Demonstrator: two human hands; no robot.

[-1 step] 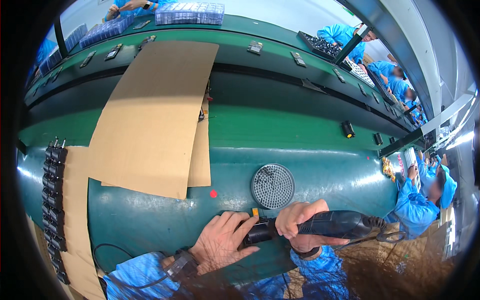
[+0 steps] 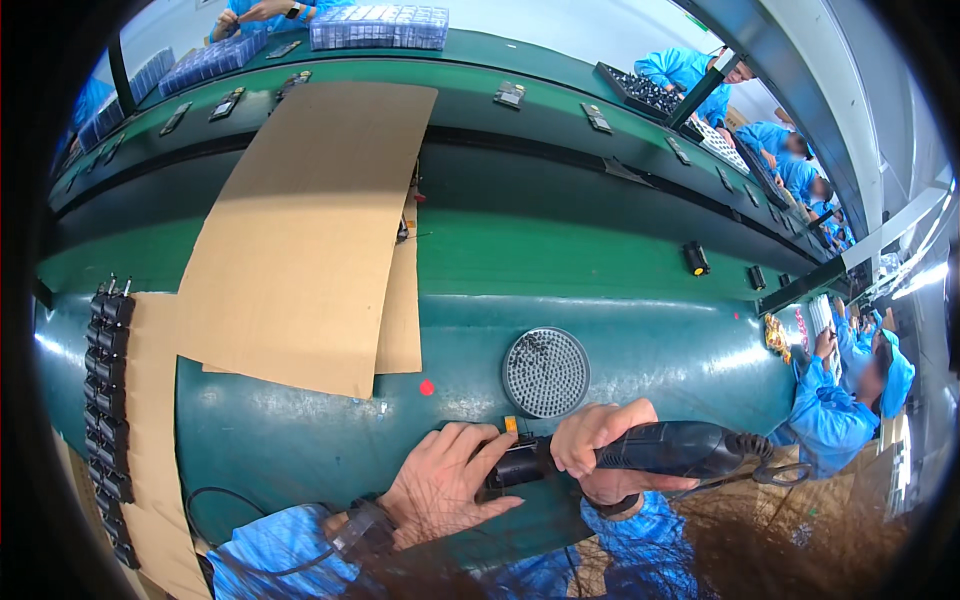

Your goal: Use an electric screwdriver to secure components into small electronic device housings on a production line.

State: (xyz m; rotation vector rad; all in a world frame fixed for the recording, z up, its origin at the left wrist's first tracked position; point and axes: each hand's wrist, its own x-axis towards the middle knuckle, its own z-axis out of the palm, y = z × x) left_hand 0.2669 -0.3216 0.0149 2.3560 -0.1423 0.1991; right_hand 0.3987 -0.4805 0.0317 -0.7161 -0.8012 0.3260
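Note:
My right hand (image 2: 603, 445) is wrapped round a black corded electric screwdriver (image 2: 680, 448), held almost level with its tip end toward the left. At that end sits a small black casing (image 2: 517, 467) with a yellow-orange tab (image 2: 511, 424) sticking up behind it. The fingers and thumb of my left hand (image 2: 447, 487) close about the casing's left side. Where the tip meets the casing is hidden by my right fingers. Just beyond my hands lies a round grey dimpled tray (image 2: 572, 385) with a cluster of tiny dark pieces, probably screws, in it.
Cardboard sheets (image 2: 300, 230) lie at the middle left, reaching over the green belt (image 2: 560, 235). A row of black units (image 2: 108, 400) lines the left edge on more cardboard. Black cylindrical parts (image 2: 696, 259) stand at the right. Co-workers in blue sit beyond and at the right (image 2: 835, 425).

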